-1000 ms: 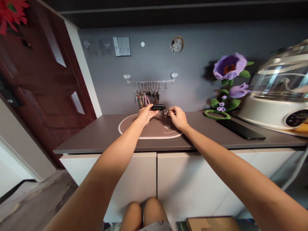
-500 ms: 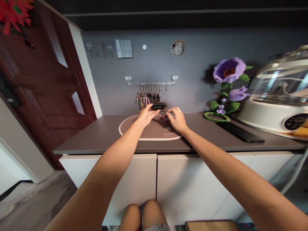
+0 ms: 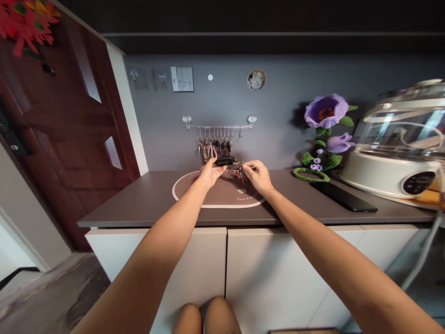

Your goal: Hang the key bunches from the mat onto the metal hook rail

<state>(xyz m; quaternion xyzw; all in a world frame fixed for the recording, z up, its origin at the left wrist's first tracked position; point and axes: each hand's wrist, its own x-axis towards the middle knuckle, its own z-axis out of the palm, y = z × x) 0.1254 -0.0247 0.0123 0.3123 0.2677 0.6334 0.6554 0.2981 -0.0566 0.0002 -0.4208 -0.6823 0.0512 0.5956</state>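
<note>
A black fob with green lettering (image 3: 225, 161) is held by my left hand (image 3: 211, 173), between the thumb and the fingers, above the oval brown mat (image 3: 222, 197). To its right, my right hand (image 3: 257, 176) pinches the ring end of a bunch of keys (image 3: 239, 173), which hangs just over the mat. The fob and the keys meet at a metal ring between my hands. Behind them, several key rings and keys (image 3: 208, 147) hang from a clear hook rail (image 3: 219, 126) on the grey wall.
On the counter (image 3: 139, 199), a black phone (image 3: 344, 197) lies at the right beside purple craft flowers (image 3: 327, 111) and a white appliance with a clear cover (image 3: 385, 171). A dark shelf (image 3: 243, 44) overhangs the wall. A red-brown door (image 3: 69, 139) stands left.
The view has tilted up slightly. My right hand has drawn a little away from the fob, and the keys hang nearer to it. My left hand still holds the fob.
</note>
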